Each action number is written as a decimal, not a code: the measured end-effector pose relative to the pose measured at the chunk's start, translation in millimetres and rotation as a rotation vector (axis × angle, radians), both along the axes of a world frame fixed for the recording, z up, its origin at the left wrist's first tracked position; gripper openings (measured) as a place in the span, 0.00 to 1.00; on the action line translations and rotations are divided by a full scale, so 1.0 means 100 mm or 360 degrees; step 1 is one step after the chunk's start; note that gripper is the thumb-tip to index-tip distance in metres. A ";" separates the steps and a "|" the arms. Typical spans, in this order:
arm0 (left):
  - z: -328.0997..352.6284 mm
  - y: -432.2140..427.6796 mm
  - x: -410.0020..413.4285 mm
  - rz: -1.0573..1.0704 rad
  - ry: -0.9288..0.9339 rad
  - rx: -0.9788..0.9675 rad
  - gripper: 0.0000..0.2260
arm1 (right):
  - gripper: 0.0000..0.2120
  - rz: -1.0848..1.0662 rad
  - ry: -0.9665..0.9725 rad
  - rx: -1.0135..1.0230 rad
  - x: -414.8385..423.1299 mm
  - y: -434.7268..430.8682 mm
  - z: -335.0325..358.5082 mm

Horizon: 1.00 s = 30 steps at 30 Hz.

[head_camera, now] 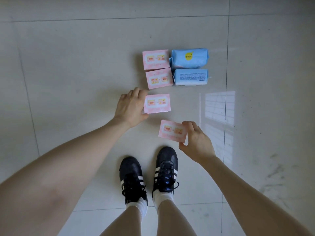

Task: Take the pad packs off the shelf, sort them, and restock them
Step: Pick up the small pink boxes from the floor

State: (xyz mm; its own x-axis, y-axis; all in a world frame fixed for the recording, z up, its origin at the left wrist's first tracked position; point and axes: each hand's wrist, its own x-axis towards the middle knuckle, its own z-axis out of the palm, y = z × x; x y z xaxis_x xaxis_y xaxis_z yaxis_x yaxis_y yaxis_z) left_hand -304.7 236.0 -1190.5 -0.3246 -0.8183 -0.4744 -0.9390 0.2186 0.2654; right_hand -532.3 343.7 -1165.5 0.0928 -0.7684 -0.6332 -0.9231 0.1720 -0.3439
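While the head camera looked down at the tiled floor [76, 65], the left grip [130, 108] held the left edge of the third pink pack [157, 103], with its fingers curled at the far corner and its thumb at the near corner. The right grip [196, 140] pinched the right edge of the fourth pink pack [172, 131], which sat tilted, nearer the person. Whether either pack rested on the floor could not be determined.

Count: four pink packs and two blue packs. The first pink pack [156, 59] and second pink pack [159, 80] lay touching in a column beyond the left grip. The far blue pack [190, 57] and near blue pack [190, 77] lay just right of them.

Each pink pack was rectangular, with a white panel of orange pictures. The far blue pack bore a yellow label; the near one showed small print.
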 end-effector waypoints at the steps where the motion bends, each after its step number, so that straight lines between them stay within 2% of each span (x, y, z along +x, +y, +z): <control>1: 0.09 0.00 0.02 0.0025 0.0002 0.0007 0.26 | 0.26 0.0002 -0.0001 -0.0007 0.01 -0.01 0.09; 8: 0.86 -0.01 0.19 0.0316 0.0093 0.0149 0.24 | 0.28 -0.0034 -0.0063 -0.0074 0.10 -0.13 0.81; 16: 1.96 -0.02 0.35 0.0636 0.0181 0.0103 0.25 | 0.28 -0.0044 -0.0072 -0.0272 0.16 -0.44 1.80; 24: 2.99 0.07 0.59 0.0836 0.0354 -0.0153 0.23 | 0.28 -0.0034 -0.0048 -0.0453 0.31 -0.73 2.78; 30: 3.83 -0.01 0.87 0.0945 0.0552 -0.0376 0.23 | 0.29 -0.0183 -0.0224 -0.0667 0.55 -0.92 3.60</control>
